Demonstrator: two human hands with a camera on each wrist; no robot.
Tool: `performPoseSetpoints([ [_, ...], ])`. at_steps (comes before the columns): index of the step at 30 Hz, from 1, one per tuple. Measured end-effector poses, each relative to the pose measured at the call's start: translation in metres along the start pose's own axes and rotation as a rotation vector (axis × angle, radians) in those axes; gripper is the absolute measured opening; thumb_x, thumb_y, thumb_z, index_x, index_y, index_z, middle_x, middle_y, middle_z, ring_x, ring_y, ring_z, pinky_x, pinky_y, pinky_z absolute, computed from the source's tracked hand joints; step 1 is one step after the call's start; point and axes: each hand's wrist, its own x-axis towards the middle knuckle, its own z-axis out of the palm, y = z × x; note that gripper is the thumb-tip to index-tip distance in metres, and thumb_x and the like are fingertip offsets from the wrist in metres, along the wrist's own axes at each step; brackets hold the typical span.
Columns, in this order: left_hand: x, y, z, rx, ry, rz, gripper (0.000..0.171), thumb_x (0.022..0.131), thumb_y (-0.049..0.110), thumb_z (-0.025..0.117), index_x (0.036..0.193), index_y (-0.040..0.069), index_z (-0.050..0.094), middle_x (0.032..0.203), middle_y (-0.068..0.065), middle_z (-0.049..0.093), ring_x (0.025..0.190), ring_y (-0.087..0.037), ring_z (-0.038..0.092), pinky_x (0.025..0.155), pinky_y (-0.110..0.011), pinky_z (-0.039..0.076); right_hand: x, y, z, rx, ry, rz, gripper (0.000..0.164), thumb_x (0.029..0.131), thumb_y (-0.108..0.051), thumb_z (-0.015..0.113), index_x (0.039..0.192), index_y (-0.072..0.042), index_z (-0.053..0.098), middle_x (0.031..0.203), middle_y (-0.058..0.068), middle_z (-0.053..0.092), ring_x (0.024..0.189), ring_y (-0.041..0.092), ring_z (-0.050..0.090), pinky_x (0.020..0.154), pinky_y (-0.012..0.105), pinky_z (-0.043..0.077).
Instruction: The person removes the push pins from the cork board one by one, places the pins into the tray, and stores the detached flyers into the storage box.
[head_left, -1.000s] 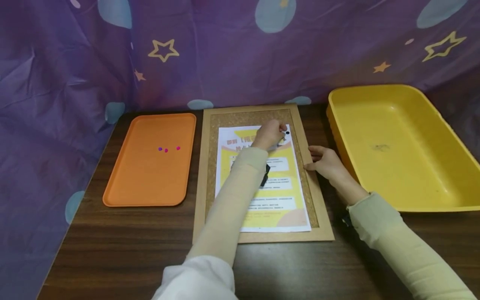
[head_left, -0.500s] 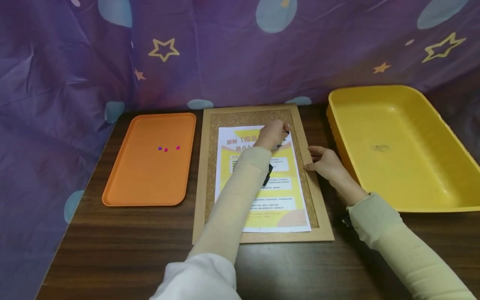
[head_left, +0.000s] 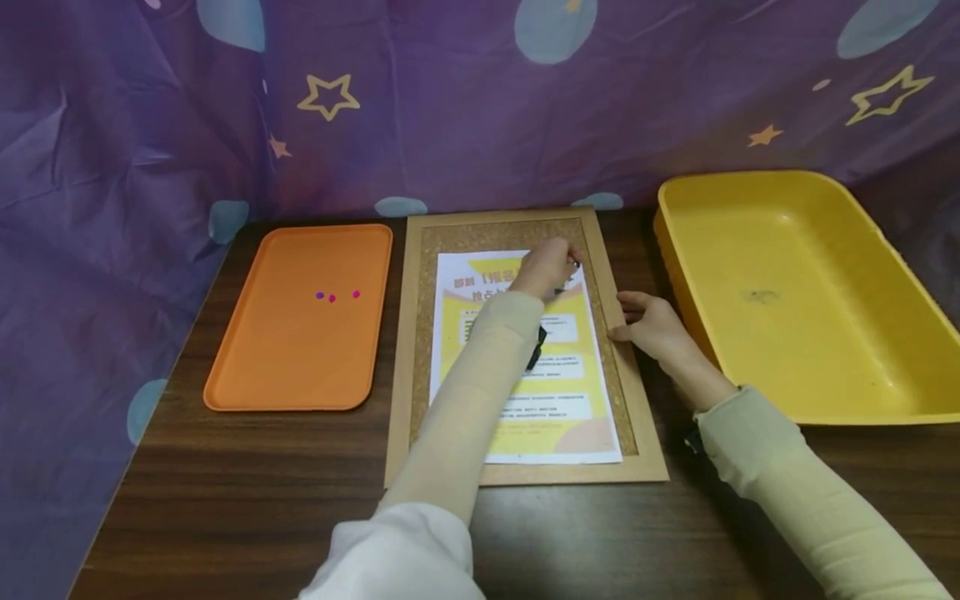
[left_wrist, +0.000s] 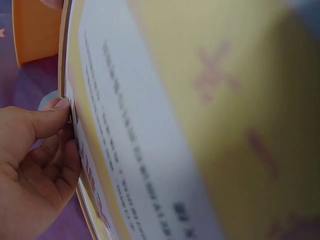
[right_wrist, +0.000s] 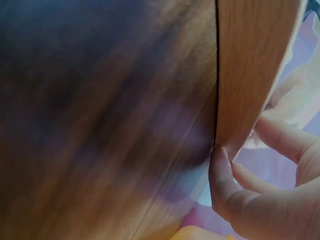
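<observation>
On the table lies a wood-framed corkboard [head_left: 504,223] with a yellow and white printed poster [head_left: 555,454] flat on it. My left hand [head_left: 546,268] reaches across to the poster's upper right corner, where thumb and fingers pinch a small black round-headed pin [head_left: 576,264], mostly covered by the fingertips. In the left wrist view the left hand [left_wrist: 37,155] has its thumb and fingertips together close at the poster surface. My right hand [head_left: 654,327] holds the corkboard's right edge. In the right wrist view its fingertips [right_wrist: 221,157] are at the frame's side, with the thumb over the frame.
Left of the board is an orange tray [head_left: 292,358] bearing one purple pin [head_left: 320,296] and two pink pins [head_left: 356,294]. A deep yellow bin [head_left: 825,333] stands right of the board, close beside my right hand. A purple star-patterned cloth [head_left: 450,125] hangs behind the dark wooden table [head_left: 247,500].
My left hand has shifted slightly right, and its fingers now cover most of the black pin that showed beside them before. The right hand has stayed at the board's edge.
</observation>
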Motion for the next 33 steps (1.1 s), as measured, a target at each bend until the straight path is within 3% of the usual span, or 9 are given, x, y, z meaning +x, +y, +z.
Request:
performPoseSetpoints([
  [7,-0.0025,-0.002,0.0006,-0.077,0.004,0.016,0.024,0.097,0.016,0.055,0.118,0.016,0.066,0.114,0.0,0.067,0.102,-0.011,0.061,0.089,-0.025,0.048,-0.0014,-0.0007,0.0008,-0.001,0.001,0.0,0.069,0.088,-0.002,0.059,0.146,0.011,0.023,0.142,0.035,0.037,0.126,0.045,0.044,0.101,0.051,0.043],
  [14,-0.0034,-0.0038,0.0004,-0.073,0.013,0.047,0.025,0.098,0.015,0.053,0.118,0.017,0.067,0.115,0.0,0.068,0.103,-0.012,0.061,0.09,-0.026,0.049,-0.0014,-0.0014,0.0009,0.003,-0.003,0.005,0.069,0.088,-0.002,0.059,0.146,0.011,0.023,0.143,0.035,0.036,0.127,0.045,0.043,0.102,0.051,0.042],
  [25,-0.0036,-0.0076,0.0003,-0.145,-0.033,0.083,0.028,0.1,0.015,0.049,0.122,0.014,0.065,0.126,-0.001,0.064,0.11,-0.013,0.059,0.097,-0.027,0.047,-0.0011,-0.0005,0.0011,0.011,-0.003,-0.005,0.069,0.088,-0.002,0.058,0.146,0.01,0.023,0.142,0.034,0.037,0.127,0.044,0.043,0.099,0.048,0.044],
  [28,-0.0041,-0.0086,0.0003,-0.175,-0.037,0.085,0.029,0.1,0.016,0.047,0.123,0.013,0.064,0.126,-0.002,0.063,0.103,-0.012,0.059,0.093,-0.025,0.047,-0.0005,-0.0004,0.0013,0.006,-0.002,-0.009,0.069,0.088,-0.002,0.058,0.146,0.011,0.023,0.142,0.035,0.037,0.127,0.044,0.044,0.099,0.048,0.044],
  [33,-0.007,-0.0092,0.0007,-0.267,-0.055,0.06,0.03,0.102,0.017,0.043,0.125,0.012,0.061,0.122,-0.004,0.063,0.08,-0.01,0.056,0.074,-0.024,0.046,-0.0003,-0.0006,0.0012,0.009,-0.003,-0.002,0.069,0.088,-0.002,0.058,0.146,0.011,0.023,0.143,0.034,0.036,0.127,0.044,0.043,0.101,0.05,0.043],
])
